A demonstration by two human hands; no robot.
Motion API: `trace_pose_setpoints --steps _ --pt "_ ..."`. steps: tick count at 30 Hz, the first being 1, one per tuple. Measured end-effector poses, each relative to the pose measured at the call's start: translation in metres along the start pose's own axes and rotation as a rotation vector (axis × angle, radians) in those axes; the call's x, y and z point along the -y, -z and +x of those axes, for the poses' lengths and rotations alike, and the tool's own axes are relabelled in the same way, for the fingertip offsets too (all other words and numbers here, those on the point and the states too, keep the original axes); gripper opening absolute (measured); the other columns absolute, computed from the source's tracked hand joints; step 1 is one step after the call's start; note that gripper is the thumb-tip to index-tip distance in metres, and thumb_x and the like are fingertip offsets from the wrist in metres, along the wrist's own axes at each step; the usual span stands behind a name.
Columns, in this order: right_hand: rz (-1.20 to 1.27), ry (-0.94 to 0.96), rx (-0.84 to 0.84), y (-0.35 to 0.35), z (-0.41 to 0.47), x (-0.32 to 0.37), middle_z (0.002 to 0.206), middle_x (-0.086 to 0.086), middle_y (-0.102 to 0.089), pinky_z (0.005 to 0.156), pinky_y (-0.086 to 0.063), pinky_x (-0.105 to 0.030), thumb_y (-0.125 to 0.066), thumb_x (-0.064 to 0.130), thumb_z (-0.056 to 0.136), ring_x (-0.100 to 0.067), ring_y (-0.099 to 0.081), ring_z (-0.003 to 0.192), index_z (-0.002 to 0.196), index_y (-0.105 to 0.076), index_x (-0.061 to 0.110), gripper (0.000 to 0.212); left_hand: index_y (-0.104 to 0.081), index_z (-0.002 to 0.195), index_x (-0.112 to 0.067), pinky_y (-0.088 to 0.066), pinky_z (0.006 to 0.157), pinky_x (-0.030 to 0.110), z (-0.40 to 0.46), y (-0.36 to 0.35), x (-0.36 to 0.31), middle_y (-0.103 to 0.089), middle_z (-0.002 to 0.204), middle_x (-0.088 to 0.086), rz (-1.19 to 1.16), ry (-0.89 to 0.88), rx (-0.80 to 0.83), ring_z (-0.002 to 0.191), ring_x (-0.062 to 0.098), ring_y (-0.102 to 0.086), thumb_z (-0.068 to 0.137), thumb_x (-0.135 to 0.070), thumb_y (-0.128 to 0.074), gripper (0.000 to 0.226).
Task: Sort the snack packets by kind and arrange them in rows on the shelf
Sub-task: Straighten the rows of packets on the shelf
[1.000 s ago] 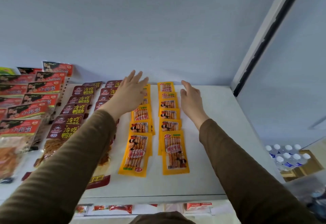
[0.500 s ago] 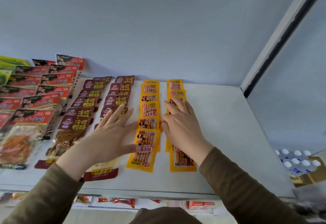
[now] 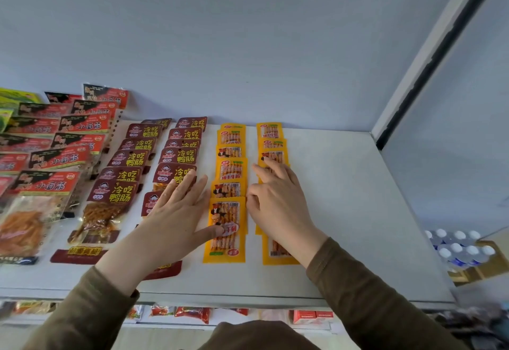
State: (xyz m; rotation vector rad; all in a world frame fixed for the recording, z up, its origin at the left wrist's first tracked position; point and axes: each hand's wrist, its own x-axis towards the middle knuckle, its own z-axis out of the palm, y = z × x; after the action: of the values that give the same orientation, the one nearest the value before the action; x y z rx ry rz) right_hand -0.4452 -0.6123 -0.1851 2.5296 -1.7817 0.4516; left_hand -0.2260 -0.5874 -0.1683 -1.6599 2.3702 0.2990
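Note:
Two rows of yellow snack packets run front to back on the white shelf (image 3: 358, 212): a left yellow row (image 3: 230, 169) and a right yellow row (image 3: 272, 135). My left hand (image 3: 179, 212) lies flat with straight fingers beside the left yellow row, its thumb touching the frontmost yellow packet (image 3: 224, 250). My right hand (image 3: 275, 201) rests on the right yellow row, fingers spread over the packets, covering its middle. Left of these lie two rows of dark red packets (image 3: 137, 154) with yellow lettering, partly under my left hand.
Red-and-black packets (image 3: 55, 157) lie in overlapping rows at the far left, with green packets (image 3: 11, 99) behind them. A blue wall backs the shelf. Bottled water (image 3: 457, 247) stands below at the right. More snacks (image 3: 190, 312) sit on a lower shelf.
Both hands drew back from the far end of the yellow rows toward the front. They now rest by the middle and front packets; little moved in the last half second.

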Motion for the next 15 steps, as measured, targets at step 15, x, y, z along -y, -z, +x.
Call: trace_pose_setpoints --steps 15 --pt "-0.093 -0.185 0.145 -0.015 0.108 -0.011 0.153 -0.007 -0.042 0.120 -0.017 -0.053 -0.041 0.022 0.098 -0.031 -0.020 0.147 0.128 -0.061 0.015 0.036 -0.039 0.153 -0.017 0.004 0.126 0.053 0.129 0.047 0.033 -0.001 0.171 0.013 0.056 0.173 -0.102 0.156 0.035 0.012 0.108 -0.040 -0.023 0.053"
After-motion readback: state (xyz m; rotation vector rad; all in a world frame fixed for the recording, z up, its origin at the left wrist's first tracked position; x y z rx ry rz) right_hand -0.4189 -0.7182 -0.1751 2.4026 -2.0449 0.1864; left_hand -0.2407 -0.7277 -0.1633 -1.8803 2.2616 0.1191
